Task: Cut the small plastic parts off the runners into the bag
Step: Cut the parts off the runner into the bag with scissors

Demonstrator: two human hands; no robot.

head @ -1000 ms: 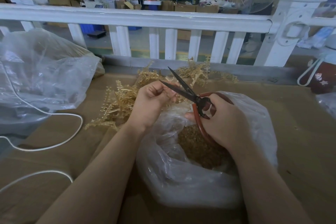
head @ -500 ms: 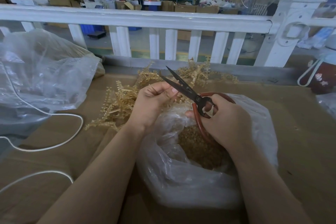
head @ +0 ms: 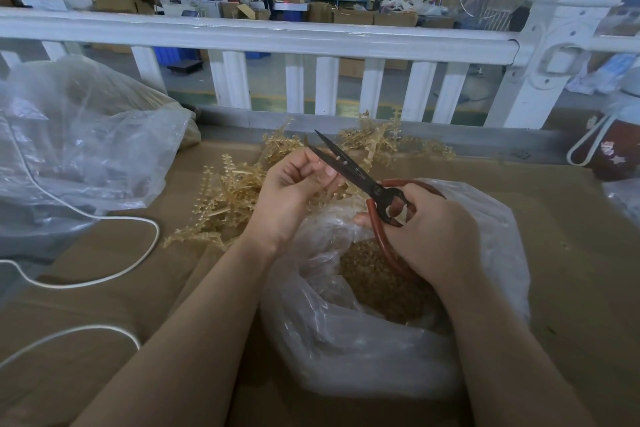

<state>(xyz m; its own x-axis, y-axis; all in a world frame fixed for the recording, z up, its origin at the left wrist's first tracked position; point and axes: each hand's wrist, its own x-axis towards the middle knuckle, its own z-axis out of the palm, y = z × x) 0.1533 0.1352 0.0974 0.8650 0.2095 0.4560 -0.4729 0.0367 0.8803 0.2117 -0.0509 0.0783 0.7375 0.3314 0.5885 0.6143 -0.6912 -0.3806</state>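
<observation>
- The right hand [head: 429, 236] holds the scissors [head: 367, 184] by their red handles, with its fingers curled through and around the loops.
- The two dark blades are a little apart and point up and to the left.
- The left hand [head: 294, 194] is just beside the blades. Its fingers are curled in and pinch a thin plastic runner, which is mostly hidden by the hand.
- Both hands are above the open mouth of a clear plastic bag [head: 346, 340] that sits on the brown table [head: 571, 270].
- Inside the bag lies a heap of small tan parts [head: 377, 270].
- A pile of tan runners [head: 228, 198] lies on the table behind the left hand, and more of them are near the white fence [head: 277, 42].
- A bigger clear bag [head: 86, 142] sits at the left side of the table.
- A white cord [head: 114, 267] loops across the table at the left.
- A dark red bottle [head: 616, 152] stands at the far right.
</observation>
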